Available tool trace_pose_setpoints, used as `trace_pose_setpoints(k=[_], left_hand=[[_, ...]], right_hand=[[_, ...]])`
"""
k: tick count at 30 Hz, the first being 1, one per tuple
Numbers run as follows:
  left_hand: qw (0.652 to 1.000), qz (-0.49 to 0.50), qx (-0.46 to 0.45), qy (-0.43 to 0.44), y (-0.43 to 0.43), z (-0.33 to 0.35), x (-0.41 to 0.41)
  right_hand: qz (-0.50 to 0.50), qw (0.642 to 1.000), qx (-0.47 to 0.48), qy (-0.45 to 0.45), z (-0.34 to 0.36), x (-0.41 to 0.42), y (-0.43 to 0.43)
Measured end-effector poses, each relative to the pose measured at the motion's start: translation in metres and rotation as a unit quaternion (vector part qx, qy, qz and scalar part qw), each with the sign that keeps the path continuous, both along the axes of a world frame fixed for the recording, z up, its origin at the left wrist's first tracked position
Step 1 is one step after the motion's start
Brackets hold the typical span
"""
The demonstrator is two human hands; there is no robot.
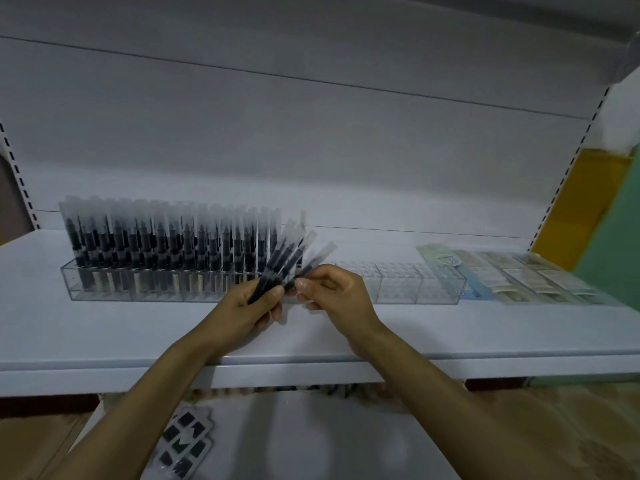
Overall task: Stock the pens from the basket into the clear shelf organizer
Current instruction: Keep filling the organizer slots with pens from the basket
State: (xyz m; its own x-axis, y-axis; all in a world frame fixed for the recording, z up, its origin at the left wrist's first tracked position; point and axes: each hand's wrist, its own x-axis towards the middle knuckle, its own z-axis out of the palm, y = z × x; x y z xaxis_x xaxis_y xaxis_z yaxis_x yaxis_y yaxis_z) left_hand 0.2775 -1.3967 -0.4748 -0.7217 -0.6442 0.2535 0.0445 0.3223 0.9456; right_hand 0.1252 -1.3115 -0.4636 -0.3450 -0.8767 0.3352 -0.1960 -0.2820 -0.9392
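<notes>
Just in front of the clear shelf organizer (419,289), your left hand (247,306) grips a fanned bundle of pens (282,263), fingers curled round the dark barrels, frosted caps pointing up and to the right. Your right hand (334,292) pinches a single pen (313,263) at its lower end, just beside the bundle. Rows of upright pens (156,244) pack the organizer's left part. It stands on a white shelf (104,334) against a pale back panel (311,133), with flat packets (519,278) just beside its right end. The bay is framed by slotted uprights (568,174); a yellow and green wall (595,216) shows at the right.
</notes>
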Motion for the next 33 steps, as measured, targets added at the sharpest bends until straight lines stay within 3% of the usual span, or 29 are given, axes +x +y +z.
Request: trace_pose_setpoints(k=[14, 19, 24, 29, 33], left_hand=[[0.998, 0.028, -0.051, -0.019, -0.003, -0.004, -0.001], [0.997, 0.069, 0.017, 0.01, -0.004, -0.003, -0.004], [0.996, 0.085, 0.01, 0.012, -0.008, -0.005, -0.003], [0.996, 0.084, 0.028, 0.027, -0.01, -0.005, -0.002], [0.996, 0.083, 0.024, 0.025, -0.011, -0.005, -0.003]], right_hand=[[-0.025, 0.996, 0.028, -0.075, -0.013, 0.009, -0.004], [-0.127, 0.972, -0.069, -0.183, 0.022, -0.014, -0.015], [-0.162, 0.985, -0.025, -0.061, 0.054, -0.048, -0.042], [-0.106, 0.993, 0.034, 0.033, 0.035, -0.052, -0.061], [-0.055, 0.983, 0.071, 0.158, 0.024, -0.052, -0.065]])
